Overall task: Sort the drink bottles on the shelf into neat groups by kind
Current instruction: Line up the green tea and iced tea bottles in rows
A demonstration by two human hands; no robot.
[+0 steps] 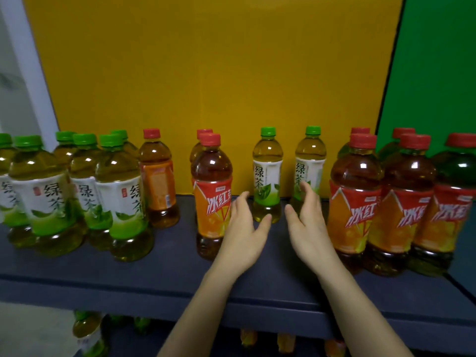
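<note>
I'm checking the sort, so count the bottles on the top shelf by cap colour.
Green-cap bottles: 8
Red-cap bottles: 8
Total: 16 in view

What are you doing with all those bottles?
Sorting drinks by kind. Both hands are open and empty: the left hand and right hand reach toward two green-capped tea bottles standing at the back between red-capped ones. Green-capped bottles are grouped at left, red-capped bottles at right on the shelf.
</note>
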